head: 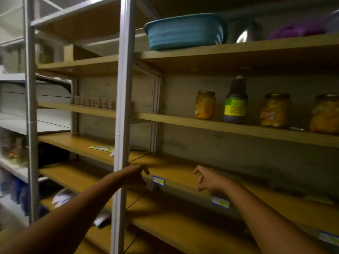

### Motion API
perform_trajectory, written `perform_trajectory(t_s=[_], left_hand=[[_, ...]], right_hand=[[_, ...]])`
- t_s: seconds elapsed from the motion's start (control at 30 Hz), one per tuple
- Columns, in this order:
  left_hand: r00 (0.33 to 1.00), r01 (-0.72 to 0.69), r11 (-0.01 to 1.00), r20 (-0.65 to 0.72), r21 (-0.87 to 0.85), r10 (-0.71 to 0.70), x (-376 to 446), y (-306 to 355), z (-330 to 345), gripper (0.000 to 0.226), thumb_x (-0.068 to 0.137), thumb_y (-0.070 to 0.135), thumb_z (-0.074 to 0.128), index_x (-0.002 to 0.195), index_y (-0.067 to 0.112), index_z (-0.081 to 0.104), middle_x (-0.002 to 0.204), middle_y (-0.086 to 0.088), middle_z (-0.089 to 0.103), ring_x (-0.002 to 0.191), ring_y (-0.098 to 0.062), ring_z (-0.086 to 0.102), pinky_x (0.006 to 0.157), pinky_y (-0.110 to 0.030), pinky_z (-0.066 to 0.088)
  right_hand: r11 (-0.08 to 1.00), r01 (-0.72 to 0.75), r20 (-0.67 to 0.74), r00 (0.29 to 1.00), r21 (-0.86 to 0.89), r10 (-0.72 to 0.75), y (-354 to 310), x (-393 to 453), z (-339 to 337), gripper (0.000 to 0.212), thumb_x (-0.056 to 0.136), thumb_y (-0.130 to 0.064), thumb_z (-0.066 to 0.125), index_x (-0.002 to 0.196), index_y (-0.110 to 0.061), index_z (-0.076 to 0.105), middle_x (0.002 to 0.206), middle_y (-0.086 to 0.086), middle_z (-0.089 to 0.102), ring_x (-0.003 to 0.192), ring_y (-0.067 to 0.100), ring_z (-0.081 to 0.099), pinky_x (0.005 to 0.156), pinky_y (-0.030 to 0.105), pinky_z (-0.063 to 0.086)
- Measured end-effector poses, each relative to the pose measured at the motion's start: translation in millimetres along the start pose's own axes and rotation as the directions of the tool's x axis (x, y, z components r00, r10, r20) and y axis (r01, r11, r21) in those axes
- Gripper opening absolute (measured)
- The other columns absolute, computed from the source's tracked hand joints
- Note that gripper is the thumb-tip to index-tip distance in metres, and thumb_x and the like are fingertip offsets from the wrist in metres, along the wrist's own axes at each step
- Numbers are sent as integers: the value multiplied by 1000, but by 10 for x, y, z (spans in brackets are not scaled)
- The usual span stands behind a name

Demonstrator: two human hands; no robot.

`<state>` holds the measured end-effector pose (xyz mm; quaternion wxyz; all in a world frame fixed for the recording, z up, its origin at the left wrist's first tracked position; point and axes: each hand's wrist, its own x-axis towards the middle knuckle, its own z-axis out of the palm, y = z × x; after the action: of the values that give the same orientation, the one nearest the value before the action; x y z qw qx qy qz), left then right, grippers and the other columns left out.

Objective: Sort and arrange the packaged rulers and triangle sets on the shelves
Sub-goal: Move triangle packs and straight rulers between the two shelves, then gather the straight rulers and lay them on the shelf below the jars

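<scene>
Wooden shelf point(176, 169) boards on grey metal uprights fill the view, jars and a blue basket point(185, 32) above. Both arms reach toward this shelf. The left hand point(138, 171) hangs at its front edge, fingers loosely curled, holding nothing; the right hand point(207, 178) hovers over it, fingers apart, empty. Flat green-printed packets point(102, 148), probably the ruler sets, lie left of the shelf, behind the post. Judging by this, fetching them comes next.
</scene>
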<state>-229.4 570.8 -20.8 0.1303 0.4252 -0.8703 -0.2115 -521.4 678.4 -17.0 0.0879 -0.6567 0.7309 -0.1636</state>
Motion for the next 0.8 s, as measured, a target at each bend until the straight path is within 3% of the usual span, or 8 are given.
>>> perform_trajectory(t_s=[0.03, 0.1, 0.17, 0.23, 0.4, 0.53, 0.67, 0.8], left_hand=[[1000, 22, 1000, 0, -10, -22, -89, -205, -85, 44, 87, 7, 64, 128, 12, 49, 111, -12, 61, 85, -14, 59, 72, -20, 54], [998, 65, 998, 13, -23, -65, -266, -604, -291, 40, 88, 7, 63, 125, 15, 50, 101, -8, 62, 73, -10, 58, 60, -18, 52], [995, 97, 994, -17, -40, -98, -394, -985, -500, 35, 89, 10, 62, 122, 16, 51, 91, -4, 64, 63, -7, 57, 48, -13, 44], [990, 128, 989, -51, -80, -132, -525, -1299, -680, 30, 90, 11, 60, 120, 16, 53, 86, -3, 64, 62, -7, 56, 45, -12, 42], [985, 160, 987, -73, 3, -159, -694, -1892, -960, 38, 89, 15, 64, 125, 16, 53, 100, -8, 66, 76, -12, 62, 59, -18, 50], [979, 163, 987, -126, 9, -160, -632, -2374, -1177, 52, 87, 17, 66, 136, 15, 46, 104, -7, 67, 85, -19, 68, 72, -27, 57], [971, 193, 981, -147, 1, -191, -485, -2786, -1316, 68, 88, 18, 66, 146, 12, 31, 106, -6, 67, 77, -12, 64, 74, -26, 55], [971, 179, 984, -166, 24, -173, -201, -3215, -1479, 50, 88, 18, 65, 135, 17, 46, 99, -1, 66, 73, -8, 62, 71, -24, 55]], right_hand=[[1000, 5, 3, 1000, -4, -5, -179, 61, 61, 51, 80, -13, 73, 123, -22, 48, 88, -6, 60, 76, 9, 56, 71, 30, 48], [1000, 17, 4, 1000, 2, -17, -547, 188, 217, 53, 79, -15, 74, 124, -23, 49, 91, -5, 64, 82, 11, 60, 75, 31, 50], [999, 35, 18, 999, -14, -35, -923, 302, 377, 53, 79, -16, 74, 125, -24, 48, 98, -1, 65, 85, 13, 60, 71, 28, 48], [998, 56, 29, 998, -26, -55, -1281, 424, 517, 53, 81, -17, 74, 125, -24, 47, 102, 0, 64, 87, 13, 59, 68, 25, 46], [995, 93, 42, 995, -32, -92, -2051, 795, 818, 55, 80, -18, 75, 128, -21, 48, 103, -1, 62, 96, 17, 61, 85, 33, 50], [993, 119, 64, 991, 22, -120, -2555, 1167, 1034, 53, 83, -14, 72, 128, -24, 46, 100, -1, 62, 90, 13, 63, 78, 29, 55], [983, 184, 79, 980, 23, -185, -2935, 1635, 1250, 54, 84, -17, 72, 129, -27, 44, 100, 1, 63, 89, 15, 63, 73, 28, 54], [969, 245, 90, 965, 33, -247, -3267, 2232, 1446, 54, 84, -21, 71, 130, -27, 44, 103, 2, 64, 92, 17, 63, 82, 34, 55]])
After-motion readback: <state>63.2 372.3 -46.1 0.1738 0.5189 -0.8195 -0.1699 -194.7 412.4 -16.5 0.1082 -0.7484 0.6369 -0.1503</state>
